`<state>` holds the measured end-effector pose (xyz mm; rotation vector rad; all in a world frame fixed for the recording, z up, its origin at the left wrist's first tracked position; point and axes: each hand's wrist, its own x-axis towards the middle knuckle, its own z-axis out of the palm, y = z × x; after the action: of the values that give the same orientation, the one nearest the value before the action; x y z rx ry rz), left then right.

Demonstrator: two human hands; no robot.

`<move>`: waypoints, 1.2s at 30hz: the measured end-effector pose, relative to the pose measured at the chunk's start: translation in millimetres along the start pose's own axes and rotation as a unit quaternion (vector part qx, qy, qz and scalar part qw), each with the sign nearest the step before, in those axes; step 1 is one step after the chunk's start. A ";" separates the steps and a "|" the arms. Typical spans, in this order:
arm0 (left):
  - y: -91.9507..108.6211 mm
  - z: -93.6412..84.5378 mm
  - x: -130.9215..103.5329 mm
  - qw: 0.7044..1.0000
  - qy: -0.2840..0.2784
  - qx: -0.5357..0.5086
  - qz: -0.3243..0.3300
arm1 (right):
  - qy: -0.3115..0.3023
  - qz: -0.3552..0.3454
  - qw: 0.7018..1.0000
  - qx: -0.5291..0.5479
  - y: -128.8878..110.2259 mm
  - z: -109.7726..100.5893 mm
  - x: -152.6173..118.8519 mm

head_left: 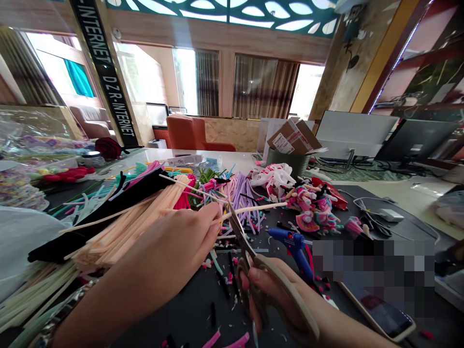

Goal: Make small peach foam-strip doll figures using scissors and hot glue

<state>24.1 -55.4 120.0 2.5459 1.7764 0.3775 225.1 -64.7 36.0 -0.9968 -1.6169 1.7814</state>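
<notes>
Head view: glue gun (294,241) beside scissors (242,235)

From where I stand, the long-bladed scissors with wide beige handles (249,250) at the lower centre show smooth grey metal blades and plastic-looking grips with a soft sheen. The thin cream stem (266,208) by their tips looks matt. Left of centre, the bundle of long peach stems (130,229) has a matt, fuzzy pile, and the long black bundle (139,195) above it looks plush. The blue pistol-shaped glue gun (294,241), right of centre, is smooth, glossy plastic; the crumpled white-and-red bag (277,178) above is thin, shiny plastic film. The brown box (295,137) is matt cardboard with paper labels. A linked bracelet (68,309) at lower left gleams like metal. The dark tabletop (194,311) looks smooth and matt.
</notes>
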 end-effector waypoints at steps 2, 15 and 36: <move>-1.7 0.7 -0.8 1.000 0.016 -0.010 0.012 | 0.002 -0.006 1.000 -0.010 -0.8 -0.2 0.3; -3.2 -3.9 -5.9 1.000 0.026 0.014 0.008 | -0.013 -0.017 0.999 -0.040 2.6 -4.0 12.8; -21.0 -5.8 11.9 0.992 0.109 -0.017 0.052 | 0.048 0.039 0.806 -0.589 6.5 -5.4 11.2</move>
<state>7.4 -37.7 124.8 2.6713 1.6844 0.7087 223.5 -53.6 27.6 -1.5990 -2.6512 0.5396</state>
